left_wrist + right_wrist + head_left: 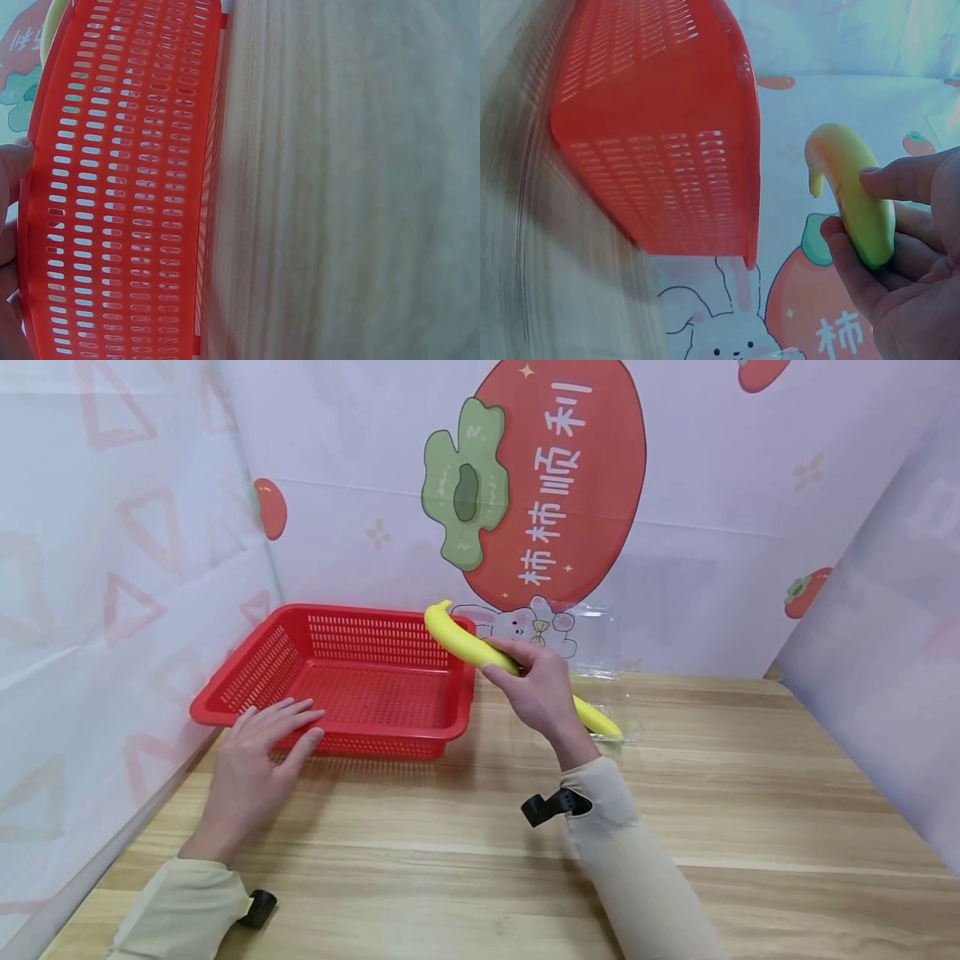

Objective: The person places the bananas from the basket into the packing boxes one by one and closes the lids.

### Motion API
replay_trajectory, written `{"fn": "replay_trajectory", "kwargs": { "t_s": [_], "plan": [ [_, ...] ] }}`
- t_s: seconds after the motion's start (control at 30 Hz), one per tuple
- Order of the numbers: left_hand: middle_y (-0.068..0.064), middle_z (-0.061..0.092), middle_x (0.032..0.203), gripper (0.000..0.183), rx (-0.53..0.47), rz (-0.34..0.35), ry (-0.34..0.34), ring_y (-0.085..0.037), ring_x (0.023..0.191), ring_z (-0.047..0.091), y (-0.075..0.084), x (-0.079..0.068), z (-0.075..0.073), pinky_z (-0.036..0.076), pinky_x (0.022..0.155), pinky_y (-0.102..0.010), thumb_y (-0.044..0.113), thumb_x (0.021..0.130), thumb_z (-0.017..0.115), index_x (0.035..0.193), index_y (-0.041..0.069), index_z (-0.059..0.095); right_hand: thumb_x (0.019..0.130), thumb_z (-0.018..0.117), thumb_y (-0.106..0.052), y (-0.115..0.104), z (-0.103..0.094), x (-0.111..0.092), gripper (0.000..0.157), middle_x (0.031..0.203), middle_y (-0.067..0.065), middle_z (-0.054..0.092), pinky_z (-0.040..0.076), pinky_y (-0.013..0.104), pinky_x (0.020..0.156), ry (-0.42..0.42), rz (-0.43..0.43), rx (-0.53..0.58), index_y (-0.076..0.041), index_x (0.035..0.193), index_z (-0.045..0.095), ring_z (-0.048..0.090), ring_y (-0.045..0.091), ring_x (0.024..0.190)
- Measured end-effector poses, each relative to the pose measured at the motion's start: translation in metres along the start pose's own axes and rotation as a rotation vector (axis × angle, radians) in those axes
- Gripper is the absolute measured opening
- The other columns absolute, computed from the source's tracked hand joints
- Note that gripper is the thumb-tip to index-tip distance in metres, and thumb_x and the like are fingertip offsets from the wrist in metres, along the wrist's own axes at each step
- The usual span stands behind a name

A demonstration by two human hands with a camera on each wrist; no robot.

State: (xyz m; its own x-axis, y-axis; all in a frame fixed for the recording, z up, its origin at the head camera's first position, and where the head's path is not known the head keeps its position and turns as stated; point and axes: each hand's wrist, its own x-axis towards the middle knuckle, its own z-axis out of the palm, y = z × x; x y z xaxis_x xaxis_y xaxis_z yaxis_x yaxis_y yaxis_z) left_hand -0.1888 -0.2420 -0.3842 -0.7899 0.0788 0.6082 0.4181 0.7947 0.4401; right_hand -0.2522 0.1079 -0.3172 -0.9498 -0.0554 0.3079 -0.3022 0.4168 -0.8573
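Observation:
My right hand (538,687) grips a yellow banana (459,639) between thumb and fingers, holding it up by the right end of a red basket (397,731). In the right wrist view the banana (847,187) hangs apart from the basket wall (660,97), its stem end pointing away from the palm. My left hand (255,772) lies at the basket's front left rim, fingers fairly straight and reaching over it. The left wrist view shows its fingertips (16,161) at the rim of the slotted basket side (120,180). Inside, the basket's floor shows bare.
Behind my right forearm, a second banana (597,720) lies in a clear plastic tray (600,647) that is partly hidden. The wooden table (420,852) is bounded by printed cloth (712,527) at the back and both sides.

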Motion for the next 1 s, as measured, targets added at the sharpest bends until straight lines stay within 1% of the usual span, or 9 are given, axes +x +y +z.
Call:
{"fn": "replay_trajectory", "kwargs": {
  "t_s": [0.2, 0.43, 0.5, 0.63, 0.73, 0.87, 1.0],
  "plan": [
    [-0.016, 0.071, 0.141, 0.035, 0.004, 0.008, 0.001, -0.043, 0.138, 0.059, -0.002, 0.000, 0.001, 0.025, 0.133, -0.060, 0.024, 0.100, 0.075, 0.133, 0.016, 0.074, 0.098, 0.077, -0.022, 0.005, -0.009, -0.003, 0.044, 0.132, 0.005, 0.071, 0.064, 0.042, 0.095, 0.013, 0.000, -0.020, -0.020, 0.142, 0.070, 0.065, 0.026, 0.111],
    [-0.016, 0.070, 0.142, 0.035, 0.002, 0.007, 0.001, -0.043, 0.138, 0.059, -0.002, 0.000, 0.000, 0.025, 0.133, -0.061, 0.024, 0.100, 0.075, 0.133, 0.016, 0.074, 0.099, 0.076, -0.021, 0.012, -0.022, -0.007, 0.045, 0.134, 0.007, 0.072, 0.064, 0.040, 0.095, 0.020, -0.011, -0.045, -0.018, 0.143, 0.069, 0.066, 0.027, 0.109],
    [-0.017, 0.070, 0.142, 0.035, 0.001, 0.005, 0.000, -0.043, 0.138, 0.059, -0.002, -0.001, 0.000, 0.025, 0.133, -0.061, 0.024, 0.100, 0.075, 0.134, 0.016, 0.074, 0.099, 0.076, -0.021, 0.014, -0.026, -0.008, 0.044, 0.133, 0.007, 0.072, 0.064, 0.036, 0.091, 0.026, -0.012, -0.055, -0.017, 0.142, 0.069, 0.066, 0.028, 0.108],
    [-0.017, 0.070, 0.142, 0.035, 0.002, 0.008, 0.004, -0.043, 0.138, 0.059, -0.002, 0.000, 0.000, 0.026, 0.132, -0.062, 0.023, 0.100, 0.075, 0.133, 0.015, 0.074, 0.099, 0.076, -0.021, 0.021, -0.037, -0.011, 0.043, 0.131, 0.009, 0.073, 0.060, 0.023, 0.080, 0.037, -0.020, -0.068, -0.015, 0.140, 0.070, 0.066, 0.028, 0.103],
    [-0.017, 0.071, 0.141, 0.034, 0.002, 0.013, 0.012, -0.043, 0.138, 0.059, -0.002, 0.000, 0.000, 0.026, 0.132, -0.062, 0.022, 0.099, 0.076, 0.132, 0.015, 0.075, 0.098, 0.077, -0.021, 0.026, -0.046, -0.012, 0.042, 0.130, 0.010, 0.074, 0.058, 0.016, 0.076, 0.047, -0.020, -0.084, -0.015, 0.140, 0.071, 0.067, 0.028, 0.101],
    [-0.017, 0.071, 0.141, 0.033, -0.002, 0.015, 0.017, -0.043, 0.138, 0.060, -0.003, 0.000, 0.001, 0.025, 0.133, -0.061, 0.022, 0.099, 0.076, 0.131, 0.015, 0.075, 0.099, 0.077, -0.024, 0.033, -0.058, -0.015, 0.042, 0.130, 0.011, 0.074, 0.056, 0.011, 0.076, 0.052, -0.005, -0.115, -0.016, 0.140, 0.071, 0.067, 0.028, 0.102],
    [-0.016, 0.071, 0.141, 0.033, -0.005, 0.016, 0.017, -0.043, 0.138, 0.060, -0.003, -0.001, 0.001, 0.024, 0.134, -0.059, 0.022, 0.099, 0.075, 0.132, 0.015, 0.075, 0.099, 0.076, -0.025, 0.040, -0.070, -0.018, 0.044, 0.134, 0.012, 0.073, 0.055, 0.010, 0.076, 0.056, 0.001, -0.130, -0.015, 0.141, 0.070, 0.066, 0.028, 0.102]
  ]
}}
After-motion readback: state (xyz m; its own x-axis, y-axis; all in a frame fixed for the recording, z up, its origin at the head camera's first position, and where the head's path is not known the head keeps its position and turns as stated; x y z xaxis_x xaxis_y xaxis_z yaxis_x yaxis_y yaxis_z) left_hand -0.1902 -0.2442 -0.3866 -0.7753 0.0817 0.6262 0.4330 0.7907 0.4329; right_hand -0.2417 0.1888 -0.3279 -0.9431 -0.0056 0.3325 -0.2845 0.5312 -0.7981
